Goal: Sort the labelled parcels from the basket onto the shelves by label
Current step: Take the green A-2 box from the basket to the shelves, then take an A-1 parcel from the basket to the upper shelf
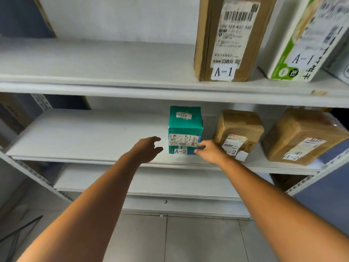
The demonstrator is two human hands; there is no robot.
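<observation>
A teal box (185,125) labelled A-2 stands upright on the middle shelf (85,133). My left hand (148,149) hovers just left of it, fingers loosely spread and holding nothing. My right hand (209,151) is at the box's lower right corner; its fingertips touch the front face near the label. Two brown taped parcels marked A-2, one (238,129) beside the teal box and one (302,137) further right, lie on the same shelf. The basket is out of view.
On the top shelf (94,72) stand a tall brown carton (230,36) and a white-green box (306,40), both marked A-1. A lower shelf (151,184) sits below. Grey floor tiles lie beneath. Metal uprights frame both sides.
</observation>
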